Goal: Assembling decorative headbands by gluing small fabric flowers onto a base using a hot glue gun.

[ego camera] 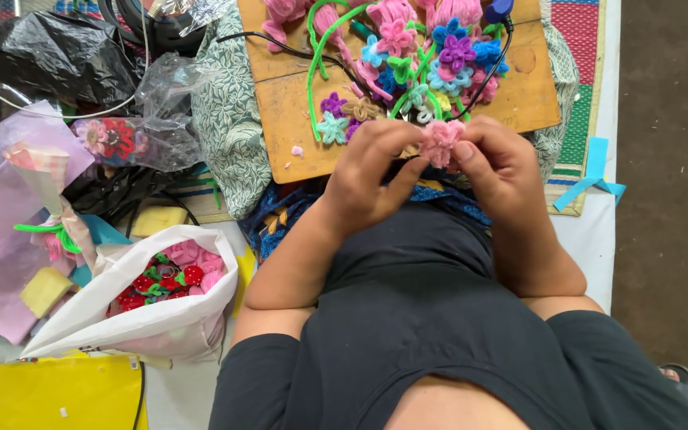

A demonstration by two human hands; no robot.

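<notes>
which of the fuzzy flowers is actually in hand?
The pale pink flower, pinched between left hand and right hand; the others lie piled on the wooden board.

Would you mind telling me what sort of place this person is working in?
Probably a home craft spot on the floor. Both hands, left hand and right hand, hold a pink pipe-cleaner flower over a wooden board heaped with finished flowers. A white bag of more pieces lies alongside.

I see a white bag [161,318] of red and pink pieces at left, near a yellow folder [65,394] and yellow sponges [45,291]. Black plastic [49,52] and blue paper strips [595,179] lie further out.
</notes>
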